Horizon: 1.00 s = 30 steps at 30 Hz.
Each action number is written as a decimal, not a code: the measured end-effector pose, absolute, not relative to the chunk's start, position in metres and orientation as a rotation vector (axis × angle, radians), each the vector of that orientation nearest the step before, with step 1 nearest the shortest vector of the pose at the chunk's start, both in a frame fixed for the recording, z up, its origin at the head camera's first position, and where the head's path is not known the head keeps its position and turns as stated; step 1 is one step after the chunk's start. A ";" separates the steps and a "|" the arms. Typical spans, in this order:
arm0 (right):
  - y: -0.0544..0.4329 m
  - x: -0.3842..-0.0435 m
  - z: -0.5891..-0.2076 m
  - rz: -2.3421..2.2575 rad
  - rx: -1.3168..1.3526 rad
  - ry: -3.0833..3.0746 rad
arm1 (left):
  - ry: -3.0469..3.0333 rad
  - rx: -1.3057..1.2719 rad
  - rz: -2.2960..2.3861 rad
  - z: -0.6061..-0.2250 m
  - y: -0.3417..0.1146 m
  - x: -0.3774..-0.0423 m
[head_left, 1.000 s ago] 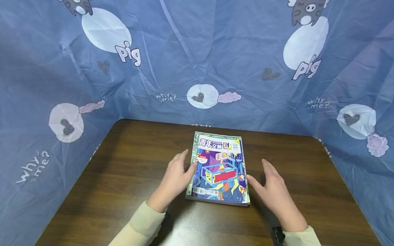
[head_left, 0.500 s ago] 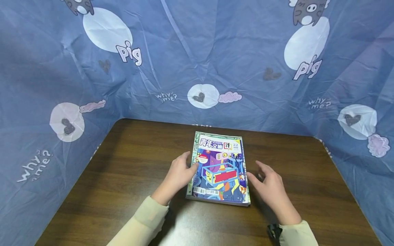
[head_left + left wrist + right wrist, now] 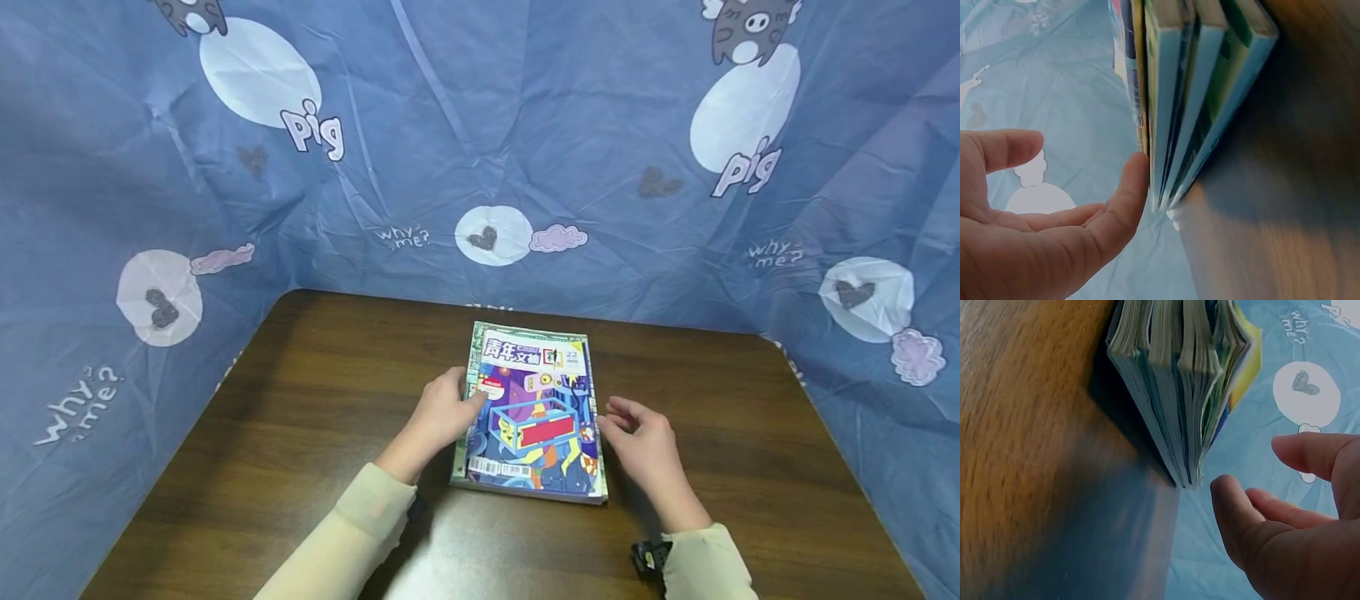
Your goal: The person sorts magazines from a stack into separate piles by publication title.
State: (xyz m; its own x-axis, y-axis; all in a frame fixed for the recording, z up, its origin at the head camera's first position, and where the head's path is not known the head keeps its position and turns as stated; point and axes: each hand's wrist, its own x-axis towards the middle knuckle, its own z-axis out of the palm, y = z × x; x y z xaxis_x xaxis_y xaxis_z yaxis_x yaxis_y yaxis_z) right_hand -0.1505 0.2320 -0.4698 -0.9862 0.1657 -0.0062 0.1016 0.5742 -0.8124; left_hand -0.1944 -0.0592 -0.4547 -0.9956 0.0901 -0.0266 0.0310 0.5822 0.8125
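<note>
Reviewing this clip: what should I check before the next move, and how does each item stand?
1. Stack resting flat on the table: ok.
2. Left hand and right hand on opposite sides of it: ok.
3. Top magazine flush with the green cover beneath: not ok, green shows past its left and far edges.
4. Left fingertips pressing the spines: cannot tell; they overlap in the left wrist view.
5. Right hand gripping the stack: not ok, a gap shows in the right wrist view.
</note>
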 end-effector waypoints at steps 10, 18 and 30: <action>0.227 -0.156 -0.476 1.440 -0.286 -2.761 | 2.667 0.000 1.358 -0.457 -0.056 -0.205; 0.225 -0.160 -0.473 1.493 -0.330 -2.777 | 2.555 -0.025 1.409 -0.455 -0.051 -0.213; 0.223 -0.160 -0.473 1.528 -0.337 -2.733 | 2.468 -0.135 1.486 -0.451 -0.052 -0.211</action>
